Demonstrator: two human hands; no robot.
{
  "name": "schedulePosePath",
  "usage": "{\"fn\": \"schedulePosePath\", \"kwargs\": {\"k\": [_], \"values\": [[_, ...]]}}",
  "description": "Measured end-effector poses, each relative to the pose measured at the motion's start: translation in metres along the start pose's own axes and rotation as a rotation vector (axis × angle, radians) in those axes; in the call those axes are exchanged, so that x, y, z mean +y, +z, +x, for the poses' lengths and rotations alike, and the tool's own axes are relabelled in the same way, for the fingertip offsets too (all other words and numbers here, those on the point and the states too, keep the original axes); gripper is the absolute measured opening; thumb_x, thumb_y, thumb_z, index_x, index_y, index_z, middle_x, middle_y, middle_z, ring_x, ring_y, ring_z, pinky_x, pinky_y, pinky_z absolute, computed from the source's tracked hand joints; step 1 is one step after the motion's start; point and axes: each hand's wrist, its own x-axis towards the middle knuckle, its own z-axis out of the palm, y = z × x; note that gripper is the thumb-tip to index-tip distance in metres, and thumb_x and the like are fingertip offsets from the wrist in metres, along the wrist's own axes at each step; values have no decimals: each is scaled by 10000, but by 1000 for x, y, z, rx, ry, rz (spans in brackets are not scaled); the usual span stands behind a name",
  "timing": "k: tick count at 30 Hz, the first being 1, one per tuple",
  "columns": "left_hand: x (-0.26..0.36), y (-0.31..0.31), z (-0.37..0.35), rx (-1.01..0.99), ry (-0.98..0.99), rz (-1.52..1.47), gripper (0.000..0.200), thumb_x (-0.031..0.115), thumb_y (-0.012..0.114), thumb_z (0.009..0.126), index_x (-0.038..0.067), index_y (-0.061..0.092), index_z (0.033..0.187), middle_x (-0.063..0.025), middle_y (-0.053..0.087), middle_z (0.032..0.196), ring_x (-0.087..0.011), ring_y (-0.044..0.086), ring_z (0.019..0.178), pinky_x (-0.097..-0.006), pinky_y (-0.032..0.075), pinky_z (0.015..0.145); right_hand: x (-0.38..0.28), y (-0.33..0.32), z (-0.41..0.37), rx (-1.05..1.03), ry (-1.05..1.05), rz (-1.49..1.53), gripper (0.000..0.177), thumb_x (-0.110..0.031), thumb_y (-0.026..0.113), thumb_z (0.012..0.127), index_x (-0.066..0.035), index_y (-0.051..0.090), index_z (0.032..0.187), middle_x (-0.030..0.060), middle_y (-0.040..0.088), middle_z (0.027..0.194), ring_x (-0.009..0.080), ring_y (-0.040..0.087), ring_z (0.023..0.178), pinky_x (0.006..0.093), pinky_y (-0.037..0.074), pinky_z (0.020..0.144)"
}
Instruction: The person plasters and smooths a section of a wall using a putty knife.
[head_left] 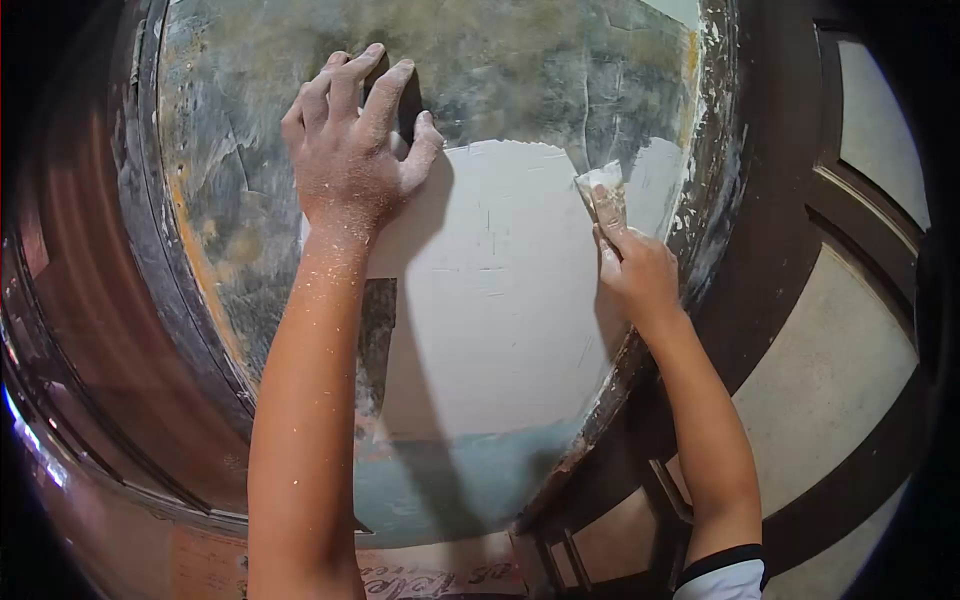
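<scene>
White-caked flat scraper sits pinched in my distant right hand, likely for control, by the right edge of the grey-green panel, my spread left hand apparently bracing.

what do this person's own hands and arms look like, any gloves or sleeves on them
Both hands are ungloved, with no watch or bracelet visible. The left hand is coated in pale dust, and the left forearm is speckled with light flecks; no sleeve shows there. The right hand is bare too, and a whitish sleeve with a black edge shows at the bottom of the right arm.
</scene>
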Motion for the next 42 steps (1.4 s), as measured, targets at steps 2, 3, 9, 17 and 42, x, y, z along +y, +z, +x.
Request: {"fn": "schedulePosePath", "kwargs": {"k": [2,3,9,17,42], "values": [[0,0,0,10,4,-1,499,346,738,829,280,652,1316,17,573,1414,-270,486,1375,-474,378,1086,12,10,0,9,-27,-78,475,-174,602,914,-241,638,1383,192,688,876,435,651,807,510,518,740],[0,1,0,21,1,-1,499,350,739,832,281,649,1318,16,571,1414,-268,484,1375,-475,377,1085,-1,2,3,-12,19,-32,493,-167,599,916,-239,621,1403,198,691,888,436,653,815,511,516,740],[-1,1,-1,14,6,1,496,373,735,839,292,642,1319,18,564,1419,-266,482,1376,-482,375,1082,-5,-4,7,-10,-14,-40,511,-147,602,920,-256,606,1419,199,697,900,436,657,818,511,516,742],[-3,4,-1,20,1,-12,491,388,741,798,273,669,1271,21,558,1392,-243,471,1367,-462,330,1118,-17,-6,22,-10,-33,-85,642,-138,601,876,-336,526,1482,156,725,929,413,686,865,532,538,773],[0,1,-1,5,2,-18,510,351,743,820,278,648,1316,4,559,1422,-285,471,1377,-499,372,1086,10,3,-11,-35,-62,-133,682,-112,600,911,-266,449,1558,171,667,804,408,647,742,507,517,684]]}}
